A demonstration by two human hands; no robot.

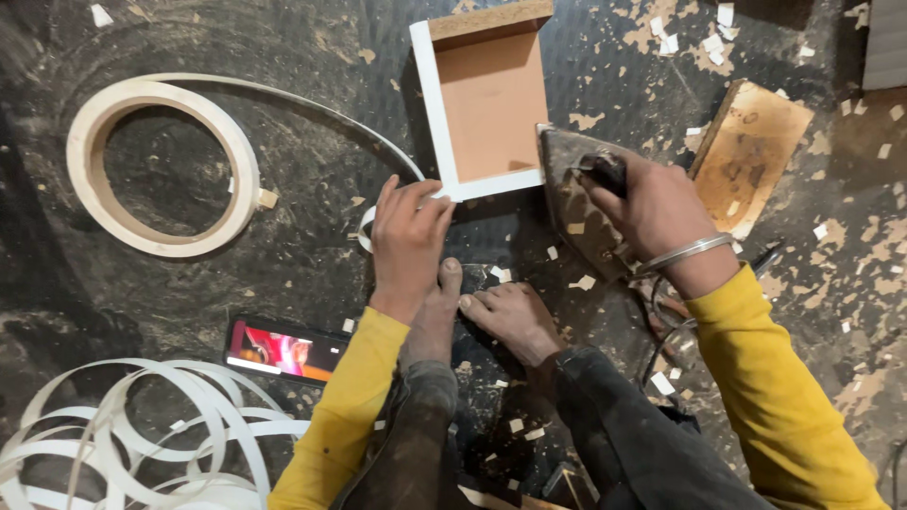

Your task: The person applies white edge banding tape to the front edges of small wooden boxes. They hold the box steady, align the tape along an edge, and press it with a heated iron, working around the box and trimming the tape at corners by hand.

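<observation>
One box (491, 99), one iron (576, 194), one tape roll (161, 165), one phone (283, 349). L hand (408, 241) – fingers pressed together on white strip (378, 142) at box corner. R hand (652, 203) fingers wrapped round iron handle – iron touches box.

1. My left hand (408, 236) covers the near corner of the white-edged box (487, 99) and the strip end there
2. My right hand (652, 208) hides the iron (576, 203) handle
3. The loose white strips (123, 434) run off the bottom-left edge
</observation>
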